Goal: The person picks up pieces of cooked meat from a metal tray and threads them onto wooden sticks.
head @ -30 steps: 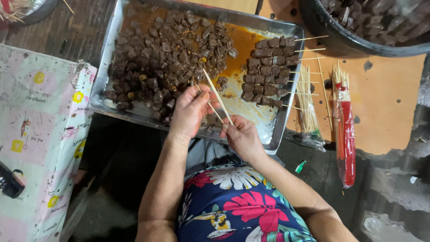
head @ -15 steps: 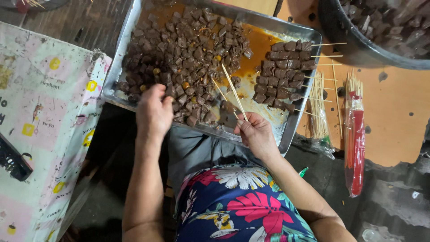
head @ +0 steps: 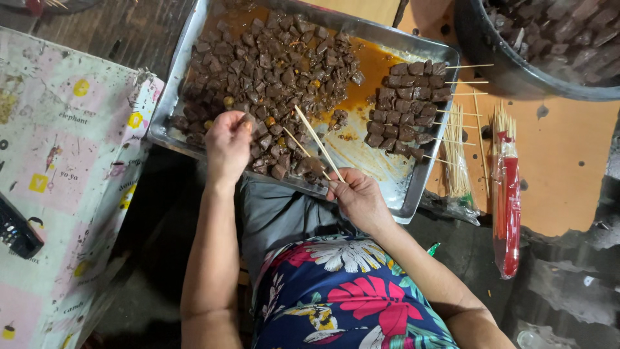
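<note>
A metal tray [head: 423,187] rests across my lap, filled on its left with dark brown meat cubes [head: 271,71] in orange sauce. My left hand [head: 227,143] reaches into the near left of the pile, fingers closed around a cube. My right hand [head: 358,197] sits at the tray's near rim, gripping two thin bamboo skewers [head: 314,139] that point up-left over the meat. Finished skewers of meat [head: 407,110] lie in rows at the tray's right side, their sticks poking past the rim.
A bundle of bare skewers [head: 457,152] and a red-wrapped pack of sticks [head: 508,194] lie on the orange surface at right. A dark bowl of meat [head: 549,39] stands at the top right. A patterned cloth [head: 58,168] covers the left.
My left hand moved from beside the right hand leftward into the meat pile and closed on a cube. The right hand kept hold of the skewers.
</note>
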